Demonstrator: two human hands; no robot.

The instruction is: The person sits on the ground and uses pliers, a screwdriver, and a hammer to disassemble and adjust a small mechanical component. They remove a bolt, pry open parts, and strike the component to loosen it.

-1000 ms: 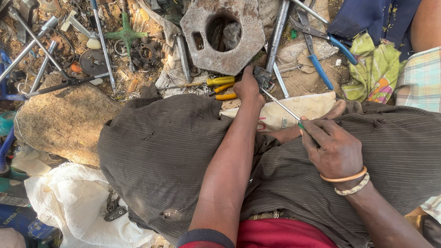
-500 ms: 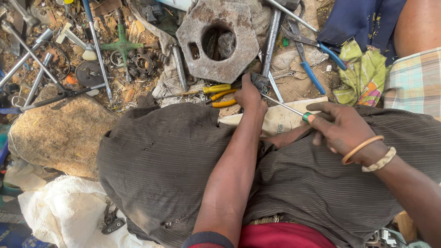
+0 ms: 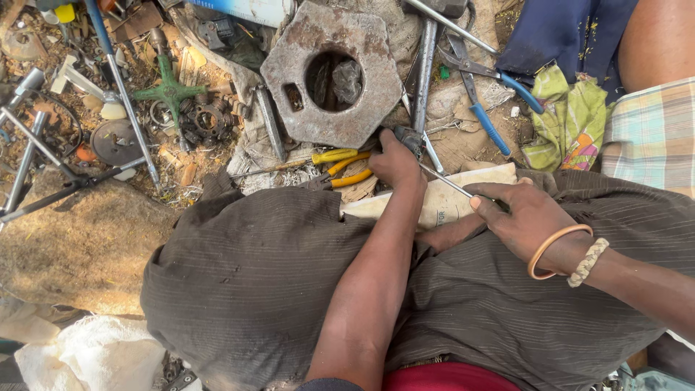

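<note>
Steel shaft of the screwdriver [image 3: 445, 181] runs from your right hand [image 3: 525, 217], clamped on its handle, to the small dark part [image 3: 407, 136] your left hand [image 3: 394, 161] pins beside the rusty hexagonal plate [image 3: 333, 72]. Work looks mid-way: tip engaged, part not visibly freed, yellow-handled pliers [image 3: 340, 168] idle nearby.

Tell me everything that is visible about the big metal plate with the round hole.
The metal plate is thick, grey and rusty, roughly hexagonal, with a large round hole in the middle and a small rectangular slot left of it. It lies flat on the littered ground, above the left hand, which is at its lower edge. A steel rod lies along its right side. Dark scraps show through the hole.
</note>
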